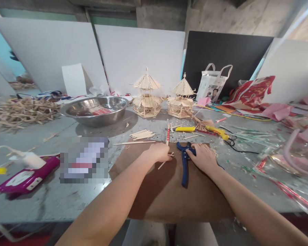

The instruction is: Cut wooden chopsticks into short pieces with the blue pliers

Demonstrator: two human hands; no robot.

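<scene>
My left hand point(159, 152) is closed round a few thin wooden sticks point(164, 164), whose ends poke out below and right of the fingers. My right hand point(204, 157) lies over one handle of a blue pipe cutter point(185, 167), with the thumb on it and the other handle spread towards me. Both hands are above a brown board point(166, 205). Just beyond my left hand, an upright-looking strip with red marks point(168, 134) touches or nearly touches the fingers. Loose pale sticks point(143, 134) lie past the board's far edge.
Two stick-built pavilion models point(146, 102) stand at the back, near a steel basin point(94, 111). A yellow utility knife point(184, 129) and yellow glue gun point(217, 131) lie beyond the cutter. A purple power strip point(28, 176) and blurred phone-like item point(84, 160) are left; plastic wrappers are right.
</scene>
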